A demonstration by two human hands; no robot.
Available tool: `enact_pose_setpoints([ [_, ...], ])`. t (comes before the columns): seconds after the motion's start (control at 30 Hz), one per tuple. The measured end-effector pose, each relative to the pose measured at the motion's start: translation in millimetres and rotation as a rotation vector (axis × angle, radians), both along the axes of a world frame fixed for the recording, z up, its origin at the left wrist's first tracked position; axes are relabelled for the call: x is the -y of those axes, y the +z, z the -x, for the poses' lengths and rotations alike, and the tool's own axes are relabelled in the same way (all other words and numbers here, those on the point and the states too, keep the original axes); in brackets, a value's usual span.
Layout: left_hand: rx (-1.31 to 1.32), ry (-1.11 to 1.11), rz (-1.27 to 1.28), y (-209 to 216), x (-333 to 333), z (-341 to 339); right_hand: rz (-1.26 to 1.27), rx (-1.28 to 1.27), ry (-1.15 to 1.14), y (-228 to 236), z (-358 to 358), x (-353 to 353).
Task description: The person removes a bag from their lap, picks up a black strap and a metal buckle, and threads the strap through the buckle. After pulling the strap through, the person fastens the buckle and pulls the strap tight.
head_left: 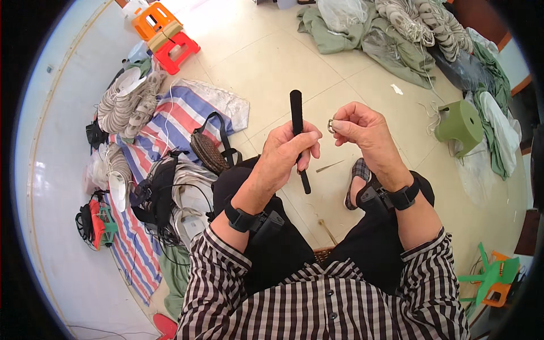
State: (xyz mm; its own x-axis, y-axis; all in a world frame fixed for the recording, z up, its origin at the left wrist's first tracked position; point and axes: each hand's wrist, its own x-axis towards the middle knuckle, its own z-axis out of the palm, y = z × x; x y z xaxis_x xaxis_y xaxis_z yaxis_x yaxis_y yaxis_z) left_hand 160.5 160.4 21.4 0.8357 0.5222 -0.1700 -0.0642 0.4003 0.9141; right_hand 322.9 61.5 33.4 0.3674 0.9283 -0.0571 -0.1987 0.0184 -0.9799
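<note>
L hand [288,148]: grip closed on black strap [296,110]; R hand [365,129]: grip pinching metal buckle [330,126]; pcs apart, unjoined as yet.

1. We have a rod [297,110] in our left hand [289,147], left of the fitting [330,126] in our right hand [365,129].
2. A sheet [187,107] lies on our left, a bag [207,153] between it and our left hand.
3. Ahead, rightward, cloth bundles [391,59] lie on the floor [255,56].
</note>
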Motion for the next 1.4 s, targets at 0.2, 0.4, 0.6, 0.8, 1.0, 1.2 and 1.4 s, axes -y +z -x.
enact_pose_setpoints([
  [0.2,-0.072,0.006,-0.028,9,8,-3,-0.036,0.089,-0.026,2,11,2],
  [0.4,-0.054,0.060,-0.044,8,12,5,-0.055,0.170,-0.004,-1,20,3],
  [0.6,-0.028,0.048,0.001,6,9,10,-0.010,0.101,0.065,4,20,4],
  [0.8,-0.019,0.021,0.021,1,7,14,0.024,0.202,0.216,9,17,8],
  [1.0,-0.061,-0.010,-0.023,3,7,16,0.036,0.203,0.285,12,15,9],
  [1.2,-0.080,-0.028,-0.032,6,8,16,0.077,0.238,0.278,14,12,10],
  [1.4,-0.038,0.001,-0.052,6,8,17,0.034,0.170,0.211,17,11,11],
])
